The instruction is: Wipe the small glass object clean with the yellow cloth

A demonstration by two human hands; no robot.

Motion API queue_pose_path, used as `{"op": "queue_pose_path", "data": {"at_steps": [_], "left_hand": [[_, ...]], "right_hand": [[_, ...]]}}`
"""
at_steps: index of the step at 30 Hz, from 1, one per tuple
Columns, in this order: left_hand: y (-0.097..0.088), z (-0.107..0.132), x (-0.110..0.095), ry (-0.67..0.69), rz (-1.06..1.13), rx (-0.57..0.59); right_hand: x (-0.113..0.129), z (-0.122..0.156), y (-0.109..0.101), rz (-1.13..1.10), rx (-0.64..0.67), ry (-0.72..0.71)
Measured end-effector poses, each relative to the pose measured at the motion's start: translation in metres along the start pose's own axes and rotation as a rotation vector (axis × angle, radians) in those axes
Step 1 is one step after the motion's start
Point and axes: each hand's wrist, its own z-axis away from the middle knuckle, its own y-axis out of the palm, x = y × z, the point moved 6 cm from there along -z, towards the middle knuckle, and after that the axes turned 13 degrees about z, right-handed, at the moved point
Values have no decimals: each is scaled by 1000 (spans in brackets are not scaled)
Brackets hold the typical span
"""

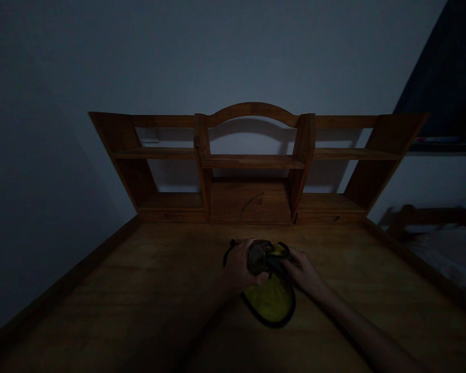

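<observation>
The room is dim. A yellow pouch (272,303) with a black rim lies on the wooden desk (147,290) in front of me. My left hand (241,268) is closed round a dark roundish object (258,256) at the pouch's far end; I cannot make out what it is. My right hand (301,270) has its fingers closed on the pouch's black edge just beside that object. Both hands nearly touch each other above the pouch.
A wooden shelf unit (252,161) with an arched top stands at the back of the desk against a pale wall. A small white thing (150,137) sits on its upper left shelf. A wooden bed rail (431,217) and pale bedding are at the right.
</observation>
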Motion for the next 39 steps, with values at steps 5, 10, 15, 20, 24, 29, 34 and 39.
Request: {"op": "queue_pose_path", "data": {"at_steps": [5,10,15,20,24,29,34,39], "left_hand": [[0,0,-4,58,-36,3],[0,0,-7,86,-45,9],[2,1,-5,130,-119,18],[9,1,-4,162,-251,67],[15,1,-8,175,-338,120],[18,0,-13,198,-370,129],[17,-1,-16,186,-351,134],[18,-1,-15,190,-361,130]], "right_hand": [[4,-1,-1,-12,-15,2],[4,-2,-1,-27,-26,17],[2,-1,0,-60,-33,34],[0,1,1,-31,-33,35],[-3,2,3,42,-39,38],[-3,2,4,107,-31,13],[-6,3,4,137,-46,2],[-5,3,4,152,-30,10]]}}
